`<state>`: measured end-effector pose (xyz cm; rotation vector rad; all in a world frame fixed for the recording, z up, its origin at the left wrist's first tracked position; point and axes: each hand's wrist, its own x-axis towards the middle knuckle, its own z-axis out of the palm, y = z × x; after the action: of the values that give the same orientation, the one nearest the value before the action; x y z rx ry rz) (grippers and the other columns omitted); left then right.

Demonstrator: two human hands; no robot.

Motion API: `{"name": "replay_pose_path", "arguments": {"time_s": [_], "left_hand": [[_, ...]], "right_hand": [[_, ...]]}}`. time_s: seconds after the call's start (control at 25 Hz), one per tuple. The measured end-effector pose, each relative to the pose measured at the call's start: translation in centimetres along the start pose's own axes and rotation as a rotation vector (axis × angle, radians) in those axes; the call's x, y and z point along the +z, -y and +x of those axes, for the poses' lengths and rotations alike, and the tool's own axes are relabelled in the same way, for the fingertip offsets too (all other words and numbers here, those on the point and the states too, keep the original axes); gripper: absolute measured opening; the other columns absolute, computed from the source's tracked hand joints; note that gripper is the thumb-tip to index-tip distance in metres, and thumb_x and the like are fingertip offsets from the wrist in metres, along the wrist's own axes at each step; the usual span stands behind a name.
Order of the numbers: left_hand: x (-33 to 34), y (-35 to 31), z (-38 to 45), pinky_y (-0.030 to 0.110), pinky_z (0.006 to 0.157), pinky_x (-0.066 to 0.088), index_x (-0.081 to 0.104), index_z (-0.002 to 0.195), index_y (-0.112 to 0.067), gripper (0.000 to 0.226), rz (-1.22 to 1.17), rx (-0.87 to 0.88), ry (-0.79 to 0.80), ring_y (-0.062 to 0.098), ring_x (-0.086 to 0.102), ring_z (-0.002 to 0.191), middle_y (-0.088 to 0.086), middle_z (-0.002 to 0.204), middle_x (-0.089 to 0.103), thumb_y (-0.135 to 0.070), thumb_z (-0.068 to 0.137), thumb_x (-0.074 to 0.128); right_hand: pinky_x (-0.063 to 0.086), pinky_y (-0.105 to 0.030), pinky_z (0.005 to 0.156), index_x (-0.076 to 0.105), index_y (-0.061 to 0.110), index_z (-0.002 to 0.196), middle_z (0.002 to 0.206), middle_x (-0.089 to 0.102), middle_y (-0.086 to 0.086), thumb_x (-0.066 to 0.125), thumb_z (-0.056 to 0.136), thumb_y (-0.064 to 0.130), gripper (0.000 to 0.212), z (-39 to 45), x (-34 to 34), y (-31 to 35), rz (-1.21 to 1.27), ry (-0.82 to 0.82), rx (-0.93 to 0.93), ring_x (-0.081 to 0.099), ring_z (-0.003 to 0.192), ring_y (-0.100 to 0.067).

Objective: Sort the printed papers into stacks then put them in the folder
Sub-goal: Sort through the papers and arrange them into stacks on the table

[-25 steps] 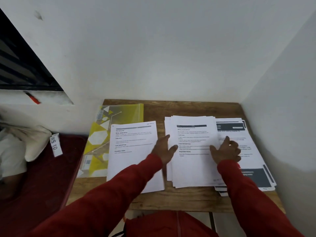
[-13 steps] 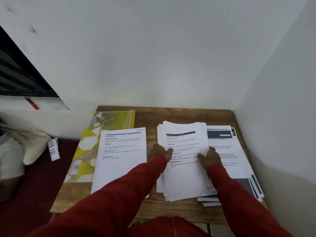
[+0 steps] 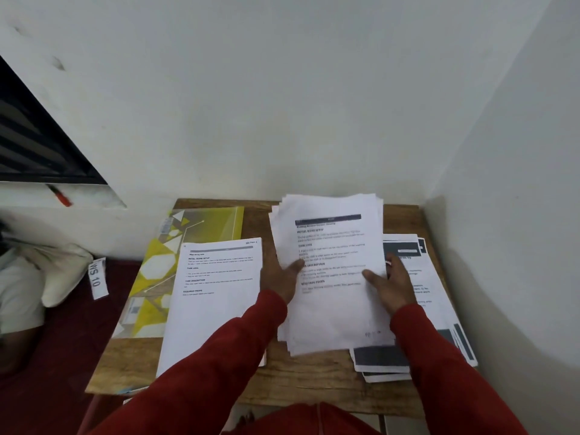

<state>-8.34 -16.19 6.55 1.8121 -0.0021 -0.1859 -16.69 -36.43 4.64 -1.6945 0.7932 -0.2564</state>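
A thick middle stack of printed papers is tilted up off the wooden table, far edge raised. My left hand grips its left edge, thumb on top. My right hand grips its right edge, thumb on the top sheet. A second paper stack lies flat at the left, partly over a yellow patterned folder. A third stack with dark header bands lies at the right, partly under the lifted stack.
White walls close in behind and on the right of the small table. To the left sit a dark red surface, a white pillow and a tag reading WS 10. A red pen lies on the window ledge.
Both hands moved from resting flat on the middle stack to gripping its sides. The stack has been raised and tilted up off the table.
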Motion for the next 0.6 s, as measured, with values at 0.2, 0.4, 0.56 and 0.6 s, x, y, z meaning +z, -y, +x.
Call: {"name": "replay_pose_path", "arguments": {"time_s": [0.2,0.4,0.56,0.6], "left_hand": [[-2.9,-2.9,-2.6,0.012,0.078,0.05,0.035,0.134,-0.005,0.053,-0.181,0.382,-0.02,-0.008,0.058,0.102,-0.009,0.116,0.055,0.001,0.089,0.062],[-3.9,-1.4,-3.6,0.013,0.073,0.052,0.033,0.119,-0.018,0.045,-0.139,0.366,0.032,-0.006,0.057,0.101,-0.005,0.113,0.052,-0.018,0.086,0.063],[-3.7,-1.7,-3.8,0.015,0.076,0.052,0.031,0.12,-0.027,0.046,-0.141,0.414,0.029,-0.004,0.057,0.104,-0.007,0.117,0.05,-0.019,0.087,0.062],[-3.6,-1.7,-3.7,0.017,0.076,0.053,0.031,0.119,-0.03,0.044,-0.159,0.397,0.034,-0.002,0.058,0.104,-0.007,0.117,0.051,-0.02,0.088,0.062]], "right_hand": [[0.053,-0.016,0.08,0.05,0.028,0.119,0.115,0.065,0.008,0.062,0.089,-0.002,0.044,-3.5,0.3,3.6,0.354,0.046,-0.282,0.064,0.101,-0.001],[0.053,-0.025,0.089,0.044,0.04,0.12,0.12,0.06,0.006,0.062,0.092,0.01,0.044,-5.1,1.4,2.9,0.305,0.087,-0.315,0.059,0.11,-0.003],[0.047,-0.007,0.079,0.04,0.03,0.123,0.119,0.056,0.013,0.057,0.095,0.009,0.039,-5.7,1.8,3.9,0.276,0.063,-0.364,0.055,0.102,0.014],[0.046,-0.005,0.077,0.039,0.029,0.123,0.118,0.055,0.013,0.056,0.096,0.009,0.037,-5.7,1.9,4.0,0.259,0.074,-0.369,0.054,0.1,0.016]]}}
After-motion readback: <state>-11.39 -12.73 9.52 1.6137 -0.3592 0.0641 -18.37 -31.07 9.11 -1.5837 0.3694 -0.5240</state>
